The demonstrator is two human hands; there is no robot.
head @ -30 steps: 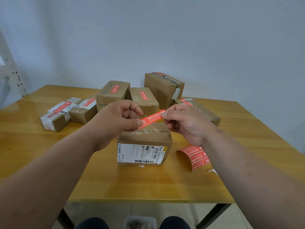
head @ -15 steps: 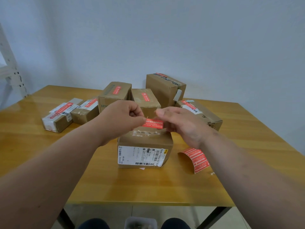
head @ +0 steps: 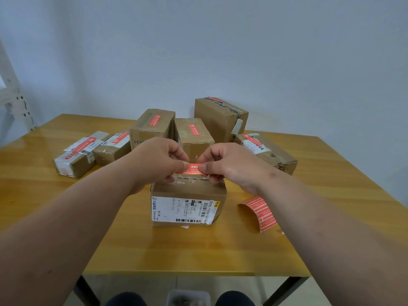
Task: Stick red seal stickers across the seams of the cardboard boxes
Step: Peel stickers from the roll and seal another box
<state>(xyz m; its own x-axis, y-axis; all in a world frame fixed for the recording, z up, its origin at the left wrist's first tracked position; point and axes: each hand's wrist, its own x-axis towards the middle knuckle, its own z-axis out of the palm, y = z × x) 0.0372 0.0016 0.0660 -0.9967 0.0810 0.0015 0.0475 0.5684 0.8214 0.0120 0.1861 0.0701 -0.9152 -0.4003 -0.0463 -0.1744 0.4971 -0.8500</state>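
A plain pale blue-grey wall (head: 242,51) fills the background, evenly lit. The glossy honey-coloured wooden worktop (head: 198,250) stands on dark angled metal legs (head: 280,290). At far left rises a white perforated metal shelving upright (head: 13,96). Below lies a light tiled floor (head: 136,288).

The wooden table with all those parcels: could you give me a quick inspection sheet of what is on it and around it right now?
Surface: glossy yellow wooden table, dark legs.
Job's things: brown cardboard box with white shipping label nearest; red rectangular seal sticker held at its top. Six brown cardboard boxes behind, each showing a red sticker.
Clutter: curled backing strip of red stickers right of the near box.
Hands: left hand and right hand each pinch one end of the sticker with curled fingers.
Cables: nothing seen.
Surroundings: plain pale wall; white perforated metal rack at left; grey bin under the table.
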